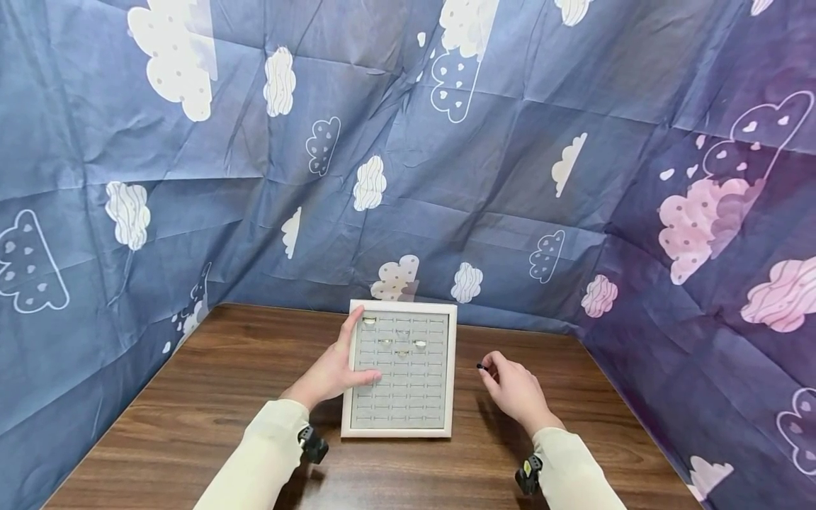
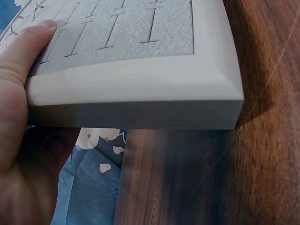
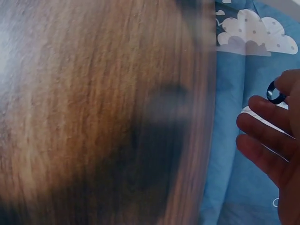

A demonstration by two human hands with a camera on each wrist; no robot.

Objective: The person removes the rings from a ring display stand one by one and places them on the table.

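Note:
A ring display board (image 1: pixel 400 397) with a pale frame and grey slotted padding stands tilted on the table. Several rings, one of them at its top left (image 1: pixel 369 321), sit in the upper slots. My left hand (image 1: pixel 331 368) grips the board's left side, its thumb (image 2: pixel 28 44) lying over the grey padding and the other fingers partly hidden along the edge and behind. To the right of the board, my right hand (image 1: pixel 515 389) is raised over the table, pinching a black ring (image 3: pixel 275 93) between thumb and index finger; the other fingers are spread loosely.
The brown wood-grain table (image 1: pixel 210 397) carries the board. Dark blue cloth (image 1: pixel 484 184) with printed clouds hangs behind the table and along both sides. A black wrist camera (image 1: pixel 312 445) is strapped over the left sleeve, another camera (image 1: pixel 528 474) over the right.

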